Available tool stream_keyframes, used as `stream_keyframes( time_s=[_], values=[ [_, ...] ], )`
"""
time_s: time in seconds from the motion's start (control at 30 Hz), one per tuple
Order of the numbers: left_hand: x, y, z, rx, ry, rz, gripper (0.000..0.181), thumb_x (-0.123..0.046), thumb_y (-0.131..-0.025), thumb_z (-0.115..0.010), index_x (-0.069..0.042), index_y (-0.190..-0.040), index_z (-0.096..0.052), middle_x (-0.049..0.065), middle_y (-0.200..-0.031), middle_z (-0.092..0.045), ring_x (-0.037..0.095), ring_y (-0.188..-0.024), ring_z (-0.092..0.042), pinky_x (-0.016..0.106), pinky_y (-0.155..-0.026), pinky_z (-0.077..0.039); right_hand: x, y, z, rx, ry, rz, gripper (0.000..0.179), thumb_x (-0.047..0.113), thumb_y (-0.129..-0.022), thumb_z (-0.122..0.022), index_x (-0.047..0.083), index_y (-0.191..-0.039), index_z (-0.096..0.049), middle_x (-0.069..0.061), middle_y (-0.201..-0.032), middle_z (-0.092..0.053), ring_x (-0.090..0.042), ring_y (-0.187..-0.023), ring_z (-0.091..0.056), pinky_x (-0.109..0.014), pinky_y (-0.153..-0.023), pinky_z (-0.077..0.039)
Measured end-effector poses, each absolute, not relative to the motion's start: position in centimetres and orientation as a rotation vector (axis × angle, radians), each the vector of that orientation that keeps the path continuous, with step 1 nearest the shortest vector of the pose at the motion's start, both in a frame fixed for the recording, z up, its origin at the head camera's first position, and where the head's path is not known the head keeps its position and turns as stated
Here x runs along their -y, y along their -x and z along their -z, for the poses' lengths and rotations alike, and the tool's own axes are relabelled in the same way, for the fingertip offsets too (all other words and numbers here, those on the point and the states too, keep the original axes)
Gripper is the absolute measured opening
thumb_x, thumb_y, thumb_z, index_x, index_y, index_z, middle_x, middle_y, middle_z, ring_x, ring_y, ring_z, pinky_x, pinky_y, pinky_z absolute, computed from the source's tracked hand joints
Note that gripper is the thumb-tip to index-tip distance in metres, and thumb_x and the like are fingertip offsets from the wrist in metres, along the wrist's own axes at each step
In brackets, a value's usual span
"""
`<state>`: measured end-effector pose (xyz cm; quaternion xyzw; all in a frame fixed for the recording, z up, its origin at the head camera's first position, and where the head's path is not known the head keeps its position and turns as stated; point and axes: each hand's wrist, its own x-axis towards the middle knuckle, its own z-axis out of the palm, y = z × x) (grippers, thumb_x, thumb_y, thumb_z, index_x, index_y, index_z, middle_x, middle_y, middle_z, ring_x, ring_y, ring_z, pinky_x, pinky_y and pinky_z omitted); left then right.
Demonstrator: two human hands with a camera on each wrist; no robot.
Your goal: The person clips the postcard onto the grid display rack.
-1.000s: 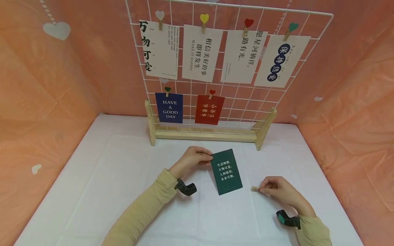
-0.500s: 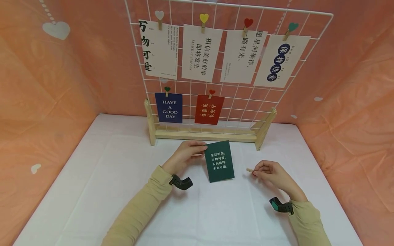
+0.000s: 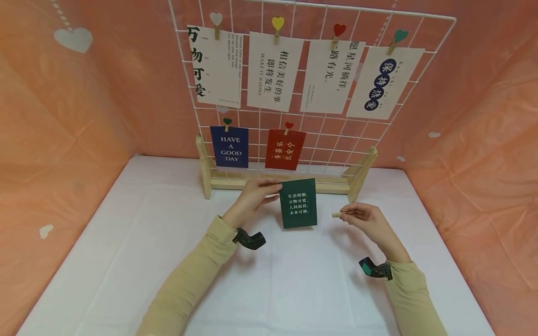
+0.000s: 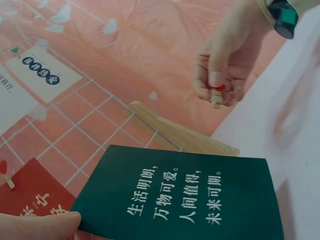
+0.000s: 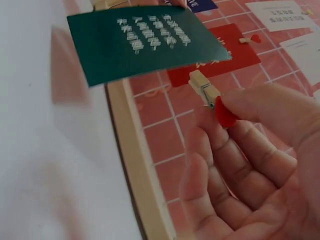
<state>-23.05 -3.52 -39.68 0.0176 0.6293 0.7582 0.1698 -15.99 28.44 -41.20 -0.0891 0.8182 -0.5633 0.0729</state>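
Observation:
A dark green card (image 3: 299,205) with white writing is pinched at its upper left corner by my left hand (image 3: 254,198), raised over the table in front of the rack. In the left wrist view the thumb lies on the corner of the card (image 4: 175,195). My right hand (image 3: 365,221), to the right of the card, pinches a small wooden clothespin (image 5: 204,87) by its red heart end between thumb and fingers. The clothespin's bare wooden tip points toward the card, with a gap between them in the head view.
A white wire grid rack (image 3: 328,133) on a wooden stand (image 3: 281,185) rises behind the hands. Several white cards hang along its top row; a blue card (image 3: 230,147) and a red card (image 3: 286,149) hang below, each under a heart clothespin. A white cloth covers the table (image 3: 126,242).
Both hands have moved away from me toward the rack, carrying the green card and the clothespin. The card has turned to stand straighter, and the right hand has come left, toward it.

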Motion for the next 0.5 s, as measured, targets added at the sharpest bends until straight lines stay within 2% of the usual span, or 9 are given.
stream_keyframes(
  time_s=[0.17, 0.33, 0.5],
  values=[
    [2.9, 23.5, 38.7, -1.885, -0.088, -2.138, 0.028, -0.009, -0.09, -0.067, -0.001, -0.116, -0.065, 0.012, -0.109, -0.064, 0.021, -0.096, -0.063, 0.031, -0.086, -0.054, -27.7, 16.8, 40.2, -2.432, 0.276, 1.688, 0.033, 0.018, -0.093, -0.065, -0.007, -0.114, -0.061, -0.026, -0.11, -0.064, -0.029, -0.097, -0.065, -0.034, -0.087, -0.053],
    [2.2, 23.9, 38.1, -1.91, -0.132, -2.149, 0.027, -0.011, -0.091, -0.067, -0.002, -0.116, -0.066, 0.011, -0.108, -0.064, 0.021, -0.096, -0.063, 0.032, -0.087, -0.053, -26.8, 17.7, 39.3, -2.458, 0.278, 1.693, 0.033, 0.018, -0.093, -0.064, -0.005, -0.117, -0.062, -0.022, -0.11, -0.065, -0.022, -0.097, -0.066, -0.031, -0.088, -0.052],
    [1.4, 24.3, 37.7, -1.917, -0.171, -2.186, 0.024, -0.01, -0.091, -0.067, -0.003, -0.113, -0.068, 0.011, -0.107, -0.064, 0.021, -0.095, -0.063, 0.033, -0.088, -0.053, -26.0, 18.5, 38.3, -2.53, 0.28, 1.675, 0.037, 0.023, -0.095, -0.061, -0.002, -0.123, -0.062, -0.016, -0.11, -0.066, -0.022, -0.099, -0.063, -0.031, -0.088, -0.052]
  ],
)
